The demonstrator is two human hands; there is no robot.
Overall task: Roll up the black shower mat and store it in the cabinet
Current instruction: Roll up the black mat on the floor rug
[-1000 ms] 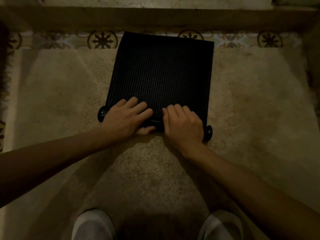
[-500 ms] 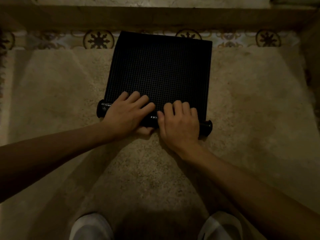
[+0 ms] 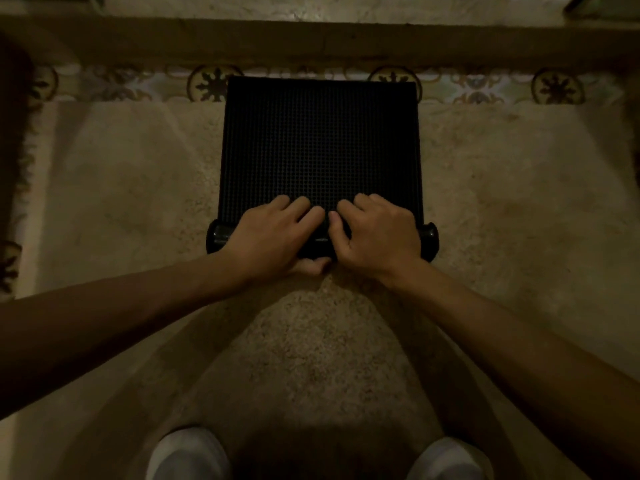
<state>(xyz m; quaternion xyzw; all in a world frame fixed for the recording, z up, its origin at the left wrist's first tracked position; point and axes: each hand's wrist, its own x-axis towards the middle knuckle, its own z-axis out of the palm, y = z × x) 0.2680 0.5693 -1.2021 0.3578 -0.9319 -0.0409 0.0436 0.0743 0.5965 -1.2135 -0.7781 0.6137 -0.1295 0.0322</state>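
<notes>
The black shower mat (image 3: 320,140), gridded with small holes, lies on a beige rug, its near edge wound into a roll (image 3: 219,235) whose ends stick out past both hands. My left hand (image 3: 273,237) grips the left half of the roll, fingers over the top and thumb underneath. My right hand (image 3: 377,233) grips the right half the same way. The two hands nearly touch at the middle. The far part of the mat stays flat. No cabinet is in view.
The beige rug (image 3: 121,188) covers the floor around the mat. A strip of patterned tiles (image 3: 554,88) and a raised stone step (image 3: 311,39) run along the far side. My two white shoes (image 3: 188,455) show at the bottom edge.
The roll has moved away from me and grown thicker, so less mat lies flat. Both hands moved forward with it and came closer together.
</notes>
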